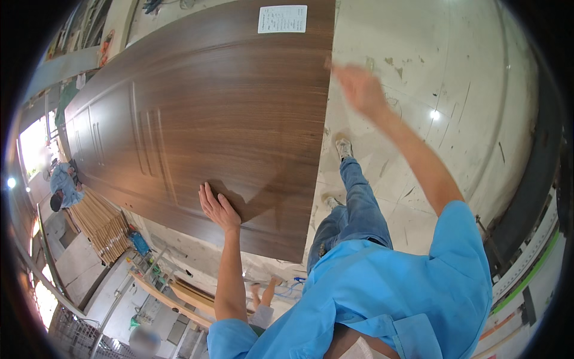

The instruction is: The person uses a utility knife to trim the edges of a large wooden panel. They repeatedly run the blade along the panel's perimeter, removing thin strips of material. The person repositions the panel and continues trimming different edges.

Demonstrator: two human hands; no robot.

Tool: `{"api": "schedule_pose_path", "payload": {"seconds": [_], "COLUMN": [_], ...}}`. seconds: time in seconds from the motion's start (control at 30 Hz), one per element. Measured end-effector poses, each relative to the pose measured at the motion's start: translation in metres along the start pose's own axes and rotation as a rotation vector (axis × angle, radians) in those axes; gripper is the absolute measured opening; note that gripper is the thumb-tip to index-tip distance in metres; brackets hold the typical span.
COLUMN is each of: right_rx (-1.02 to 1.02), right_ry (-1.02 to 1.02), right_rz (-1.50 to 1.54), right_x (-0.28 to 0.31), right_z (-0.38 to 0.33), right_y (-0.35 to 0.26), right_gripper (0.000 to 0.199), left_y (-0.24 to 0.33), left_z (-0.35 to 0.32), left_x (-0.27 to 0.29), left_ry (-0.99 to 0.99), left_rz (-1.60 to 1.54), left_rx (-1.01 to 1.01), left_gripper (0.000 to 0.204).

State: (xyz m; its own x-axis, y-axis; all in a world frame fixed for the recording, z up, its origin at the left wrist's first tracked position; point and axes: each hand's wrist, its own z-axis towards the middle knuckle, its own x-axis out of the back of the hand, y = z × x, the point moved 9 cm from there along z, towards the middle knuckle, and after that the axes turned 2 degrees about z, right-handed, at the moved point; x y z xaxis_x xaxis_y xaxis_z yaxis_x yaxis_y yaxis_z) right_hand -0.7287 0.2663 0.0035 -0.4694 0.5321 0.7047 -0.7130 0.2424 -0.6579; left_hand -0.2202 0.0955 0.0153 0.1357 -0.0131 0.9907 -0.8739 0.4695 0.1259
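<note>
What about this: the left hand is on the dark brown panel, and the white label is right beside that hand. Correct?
Not quite: the white label lies well away from the left hand, near the top of the head view. That hand is on the dark brown panel, as you say.

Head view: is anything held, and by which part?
Left hand lies on the panel, holding nothing. Right hand is blurred near the panel's edge; cannot tell.

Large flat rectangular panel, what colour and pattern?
The panel is dark brown, wood-grained; best in head view.
</note>
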Motion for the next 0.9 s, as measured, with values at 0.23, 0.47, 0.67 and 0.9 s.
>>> {"api": "schedule_pose_path", "payload": {"seconds": [0.23,0.47,0.67,0.9], "right_rx": [-0.089,0.151,0.364,0.157], "right_ry": [0.149,-0.049,-0.291,0.057], "right_rz": [0.203,0.21,0.148,-0.053], "right_x": [-0.013,-0.06,-0.055,-0.031], "right_z": [0.023,-0.178,-0.19,-0.086], "right_y": [0.04,-0.108,-0.138,-0.067], "right_gripper": [0.036,0.054,0.066,0.048], "left_y": [-0.001,0.001,0.001,-0.047], "left_z": [-0.001,-0.002,0.001,-0.067], "left_x": [0.0,0.001,0.002,0.012], "left_ry": [-0.009,0.005,0.023,-0.015], "left_rz": [-0.01,0.005,-0.044,-0.107], "left_rx": [0.006,-0.012,-0.044,-0.094], "left_gripper": [0.058,0.058,0.055,0.054]}}
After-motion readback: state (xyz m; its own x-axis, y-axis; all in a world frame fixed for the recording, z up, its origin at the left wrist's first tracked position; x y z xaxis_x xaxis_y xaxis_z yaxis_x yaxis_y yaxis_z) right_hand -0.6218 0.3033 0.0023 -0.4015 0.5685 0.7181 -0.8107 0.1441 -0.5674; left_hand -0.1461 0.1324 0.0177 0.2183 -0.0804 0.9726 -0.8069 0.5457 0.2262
